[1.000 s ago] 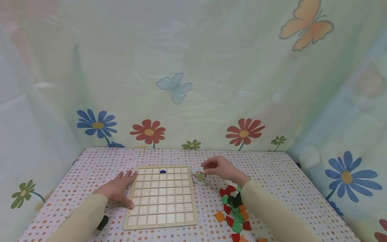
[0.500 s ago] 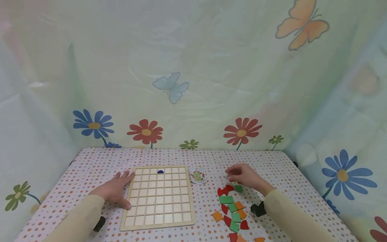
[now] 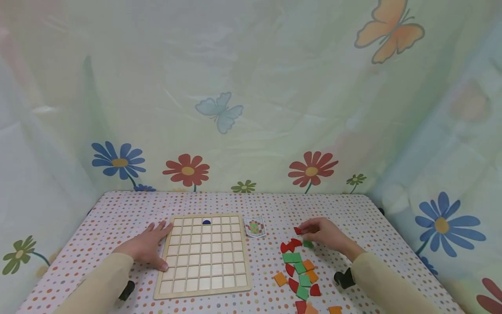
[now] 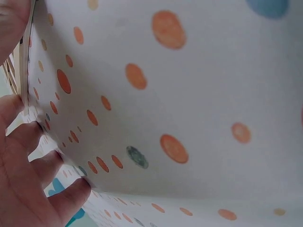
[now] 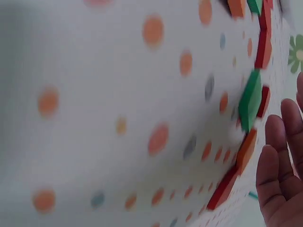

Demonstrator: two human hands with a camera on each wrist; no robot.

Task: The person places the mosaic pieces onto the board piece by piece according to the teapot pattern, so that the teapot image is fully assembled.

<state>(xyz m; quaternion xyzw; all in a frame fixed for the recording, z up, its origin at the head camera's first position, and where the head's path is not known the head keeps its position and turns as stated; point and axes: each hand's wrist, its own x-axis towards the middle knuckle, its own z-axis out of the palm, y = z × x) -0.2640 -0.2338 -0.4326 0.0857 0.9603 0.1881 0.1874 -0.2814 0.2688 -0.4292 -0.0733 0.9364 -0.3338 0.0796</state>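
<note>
My left hand (image 3: 145, 246) rests with spread fingers along the left edge of a wooden grid board (image 3: 157, 288), its thumb overlapping the frame. In the left wrist view the fingertips (image 4: 78, 191) of this hand press on the dotted cloth beside the board. One dark blue half-round tile (image 3: 206, 222) sits in the board's top row. My right hand (image 3: 327, 235) pinches a small red tile (image 3: 298, 230) at its fingertips, over the far end of the loose tiles. A green tile (image 3: 307, 244) lies just under this hand. In the right wrist view the pinch itself is hidden.
A small pattern card (image 3: 254, 226) lies against the board's upper right side. Several loose red, green and orange tiles (image 3: 302, 267) trail down the table (image 3: 270, 205) right of the board. Black wrist devices (image 3: 345, 278) hang by both sleeves. A flowered curtain (image 3: 251, 87) surrounds the table.
My right hand has moved right from above the card to the far end of the loose tiles. A red tile now shows at its fingertips. My left hand stays at the board.
</note>
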